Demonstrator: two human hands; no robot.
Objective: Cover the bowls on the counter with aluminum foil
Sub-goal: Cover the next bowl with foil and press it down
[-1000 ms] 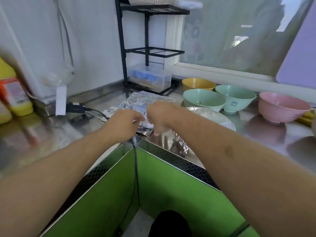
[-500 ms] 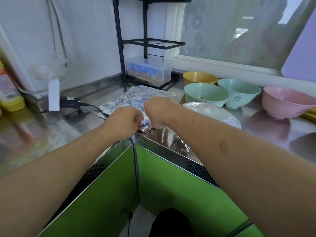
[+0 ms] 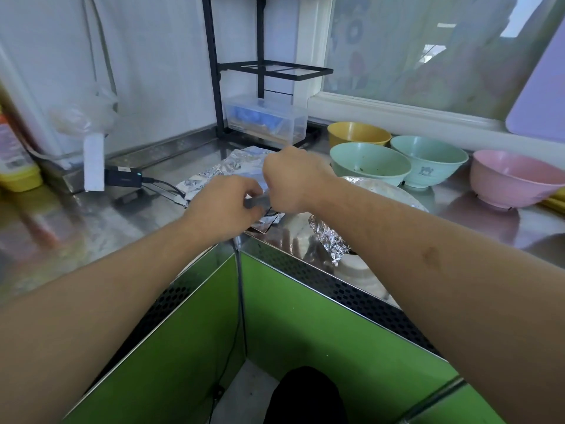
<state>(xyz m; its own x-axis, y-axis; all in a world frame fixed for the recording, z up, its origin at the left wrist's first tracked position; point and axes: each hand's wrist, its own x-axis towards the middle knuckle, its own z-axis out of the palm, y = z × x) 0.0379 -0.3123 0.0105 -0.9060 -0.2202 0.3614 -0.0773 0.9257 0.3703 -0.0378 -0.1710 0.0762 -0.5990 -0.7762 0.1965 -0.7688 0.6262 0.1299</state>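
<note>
Foil sheet (image 3: 232,172) is lying crumpled and shiny on the steel counter (image 3: 91,228) at its inner corner, and your left hand (image 3: 223,206) and right hand (image 3: 290,182) are both pinching its near edge. Just right, a foil-covered bowl (image 3: 382,194) is sitting before two green bowls (image 3: 370,160), a yellow bowl (image 3: 357,134) and a pink bowl (image 3: 513,179) lining the window wall.

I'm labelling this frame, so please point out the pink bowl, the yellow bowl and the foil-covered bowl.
pink bowl (image 3: 516,179): head view, inner wall below the rim.
yellow bowl (image 3: 357,133): head view, inside of the bowl.
foil-covered bowl (image 3: 328,238): head view, crumpled foil on its near side.
</note>
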